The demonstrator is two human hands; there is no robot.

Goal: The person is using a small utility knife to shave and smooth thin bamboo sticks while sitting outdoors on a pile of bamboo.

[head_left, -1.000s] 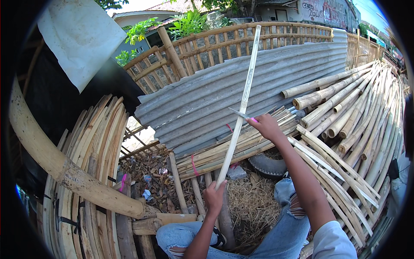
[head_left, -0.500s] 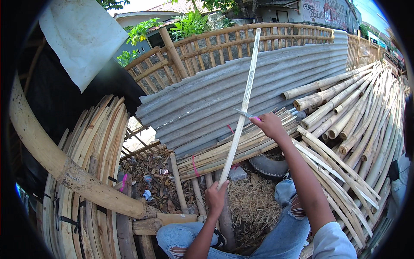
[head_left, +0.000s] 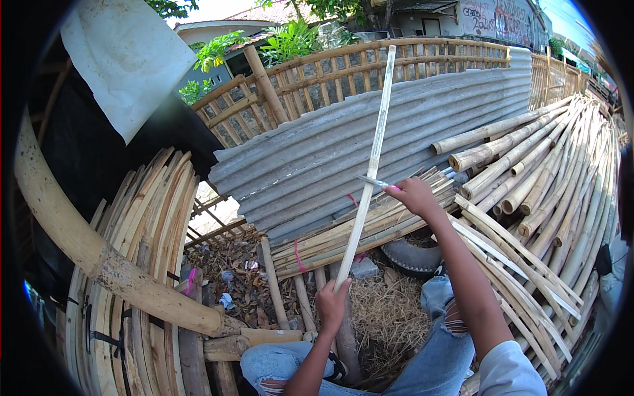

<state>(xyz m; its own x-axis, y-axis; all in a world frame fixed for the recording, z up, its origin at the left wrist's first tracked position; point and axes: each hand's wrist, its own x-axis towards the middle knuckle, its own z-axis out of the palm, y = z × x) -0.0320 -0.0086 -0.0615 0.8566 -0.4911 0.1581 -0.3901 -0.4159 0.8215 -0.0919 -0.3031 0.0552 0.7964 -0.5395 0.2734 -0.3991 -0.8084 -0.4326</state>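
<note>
A long, pale bamboo strip (head_left: 365,201) stands tilted in front of me, its top leaning slightly right. My left hand (head_left: 331,304) is closed around its lower end, just above my left knee. In my right hand (head_left: 415,197) is a knife (head_left: 375,181) with a pink handle, mostly covered by the fingers. The thin blade points left and crosses the strip a little below its middle, seemingly touching it. Wood shavings and straw (head_left: 389,307) lie on the ground below.
A thick bamboo pole (head_left: 125,277) crosses at the left, beside stacked split slats (head_left: 142,218). Bundled strips (head_left: 356,237) lie ahead near an old tyre (head_left: 413,256). Whole bamboo poles (head_left: 508,158) and loose strips (head_left: 522,284) fill the right. Corrugated sheeting (head_left: 317,152) stands behind.
The knife and my right hand have shifted slightly down along the strip, and the blade lies a little flatter. The strip's top has dipped slightly. My left hand keeps its hold.
</note>
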